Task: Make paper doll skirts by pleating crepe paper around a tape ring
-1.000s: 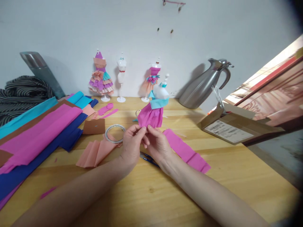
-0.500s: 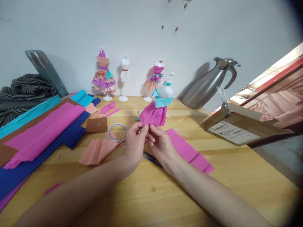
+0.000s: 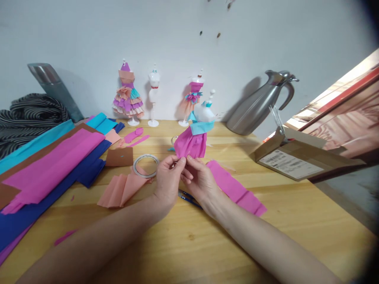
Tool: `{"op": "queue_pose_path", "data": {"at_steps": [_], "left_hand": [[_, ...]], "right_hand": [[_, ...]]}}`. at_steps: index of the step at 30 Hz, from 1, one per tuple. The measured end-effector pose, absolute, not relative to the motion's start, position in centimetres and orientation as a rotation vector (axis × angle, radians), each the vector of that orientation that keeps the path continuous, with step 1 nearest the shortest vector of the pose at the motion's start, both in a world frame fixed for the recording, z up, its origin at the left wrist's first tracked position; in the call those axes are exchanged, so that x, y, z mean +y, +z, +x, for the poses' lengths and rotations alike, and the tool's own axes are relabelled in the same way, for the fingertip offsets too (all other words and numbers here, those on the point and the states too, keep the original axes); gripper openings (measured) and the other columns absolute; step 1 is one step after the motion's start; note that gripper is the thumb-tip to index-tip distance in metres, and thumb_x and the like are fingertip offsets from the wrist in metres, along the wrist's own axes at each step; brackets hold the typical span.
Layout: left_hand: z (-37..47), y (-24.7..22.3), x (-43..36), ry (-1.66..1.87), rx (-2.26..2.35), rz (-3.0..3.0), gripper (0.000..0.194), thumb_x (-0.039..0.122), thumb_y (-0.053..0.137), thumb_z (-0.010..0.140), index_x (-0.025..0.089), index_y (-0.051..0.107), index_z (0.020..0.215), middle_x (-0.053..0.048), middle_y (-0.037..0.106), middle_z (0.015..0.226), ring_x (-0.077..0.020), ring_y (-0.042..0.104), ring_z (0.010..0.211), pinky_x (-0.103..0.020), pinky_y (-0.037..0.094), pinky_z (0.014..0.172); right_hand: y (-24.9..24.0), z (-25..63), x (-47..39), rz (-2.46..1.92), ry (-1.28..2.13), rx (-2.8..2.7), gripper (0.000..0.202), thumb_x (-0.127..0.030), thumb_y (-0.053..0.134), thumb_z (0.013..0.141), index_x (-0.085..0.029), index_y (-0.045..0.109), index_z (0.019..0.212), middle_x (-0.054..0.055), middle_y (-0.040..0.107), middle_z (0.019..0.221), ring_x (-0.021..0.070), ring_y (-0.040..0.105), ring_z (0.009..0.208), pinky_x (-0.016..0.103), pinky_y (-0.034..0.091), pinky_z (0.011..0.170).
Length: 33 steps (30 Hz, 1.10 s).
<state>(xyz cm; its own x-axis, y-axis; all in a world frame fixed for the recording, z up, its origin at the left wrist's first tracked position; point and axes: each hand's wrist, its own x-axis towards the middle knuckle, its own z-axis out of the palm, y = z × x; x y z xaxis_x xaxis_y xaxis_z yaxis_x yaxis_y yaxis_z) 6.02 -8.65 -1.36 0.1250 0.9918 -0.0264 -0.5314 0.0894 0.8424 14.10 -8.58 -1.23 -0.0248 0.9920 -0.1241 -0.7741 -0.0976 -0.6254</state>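
Note:
Both hands meet at the lower edge of a magenta crepe paper skirt (image 3: 191,144) on a small white mannequin (image 3: 204,113). A turquoise paper band wraps the mannequin's waist above the skirt, and the figure leans to the right. My left hand (image 3: 168,179) pinches the hem between thumb and fingers. My right hand (image 3: 201,177) pinches the hem right beside it, the thumbs nearly touching. The mannequin's base is hidden behind the hands. Below my right wrist lies a dark blue tool (image 3: 189,198), partly covered. A magenta paper strip (image 3: 237,187) lies to the right.
A tape roll (image 3: 146,165), pleated peach paper (image 3: 120,190) and a brown paper piece (image 3: 119,157) lie left of my hands. Folded crepe sheets (image 3: 56,169) fill the left side. Three mannequins (image 3: 153,98) stand by the wall. A steel jug (image 3: 257,106) and cardboard box (image 3: 299,157) are at right.
The view has shifted slightly, moving the background a little to the left. Both hands keep their pinch on the skirt's hem, with hardly any visible movement.

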Motion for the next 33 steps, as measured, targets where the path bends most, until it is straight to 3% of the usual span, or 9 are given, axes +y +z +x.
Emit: {"op": "queue_pose_path", "data": {"at_steps": [9, 21, 33], "left_hand": [[6.08, -1.18, -8.76, 1.278, 0.741, 0.793, 0.026, 0.036, 0.069, 0.071, 0.015, 0.054, 0.069, 0.004, 0.056, 0.045, -0.0079, 0.05, 0.038, -0.017, 0.04, 0.039], [6.06, -1.43, -8.57, 1.262, 0.739, 0.788, 0.026, 0.035, 0.072, 0.068, 0.015, 0.056, 0.068, 0.004, 0.055, 0.044, -0.0074, 0.049, 0.038, -0.017, 0.038, 0.039], [5.65, -1.74, -7.99, 1.211, 0.674, 0.84, 0.027, 0.037, 0.075, 0.067, 0.014, 0.06, 0.068, 0.004, 0.053, 0.044, -0.0067, 0.046, 0.039, -0.017, 0.034, 0.038]], "right_hand": [[-1.16, 14.39, -8.5, -0.647, 1.6, -0.478, 0.02, -0.021, 0.075, 0.062, -0.016, 0.057, 0.055, -0.007, 0.05, 0.043, 0.0034, 0.032, 0.032, 0.015, 0.028, 0.029], [-1.41, 14.52, -8.39, -0.658, 1.607, -0.51, 0.023, -0.024, 0.076, 0.062, -0.016, 0.056, 0.053, -0.007, 0.046, 0.037, 0.005, 0.035, 0.032, 0.016, 0.03, 0.03], [-1.47, 14.74, -8.35, -0.649, 1.616, -0.607, 0.025, -0.03, 0.074, 0.065, -0.018, 0.057, 0.052, -0.003, 0.052, 0.033, 0.0102, 0.045, 0.03, 0.02, 0.037, 0.033]]}}
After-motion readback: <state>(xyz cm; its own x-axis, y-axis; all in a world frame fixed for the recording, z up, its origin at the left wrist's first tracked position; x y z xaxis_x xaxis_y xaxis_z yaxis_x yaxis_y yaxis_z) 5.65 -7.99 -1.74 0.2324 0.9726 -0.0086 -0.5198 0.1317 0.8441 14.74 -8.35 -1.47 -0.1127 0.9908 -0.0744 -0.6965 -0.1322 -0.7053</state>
